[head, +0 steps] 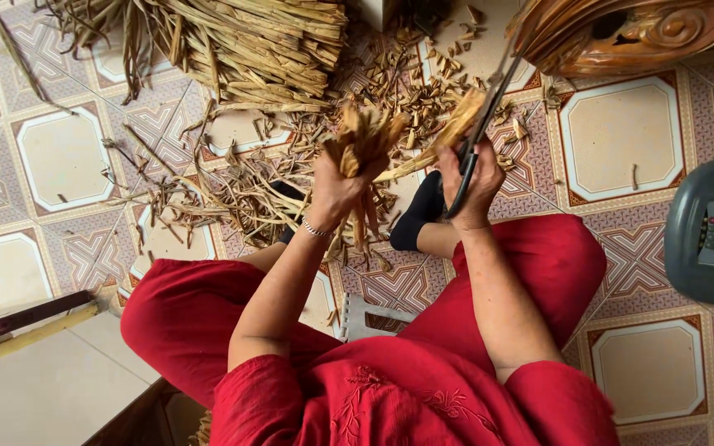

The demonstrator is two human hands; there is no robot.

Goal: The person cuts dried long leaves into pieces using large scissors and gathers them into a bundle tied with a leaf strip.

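Note:
My left hand (336, 192) grips a small bundle of dry tan stalks (365, 140), with their cut ends pointing up and away from me. My right hand (474, 183) holds black scissors (483, 124), whose blades are closed around a pale stalk (448, 136) that sticks out from the bundle toward the right. A thin bracelet sits on my left wrist. I sit in red clothes with black socks, both arms raised over the floor.
A big heap of long dry stalks (241, 49) lies on the patterned tile floor (59, 157) at the top left. Cut scraps (241, 198) litter the tiles before my feet. A carved wooden furniture piece (621, 33) is top right, a grey device (712, 231) at the right edge.

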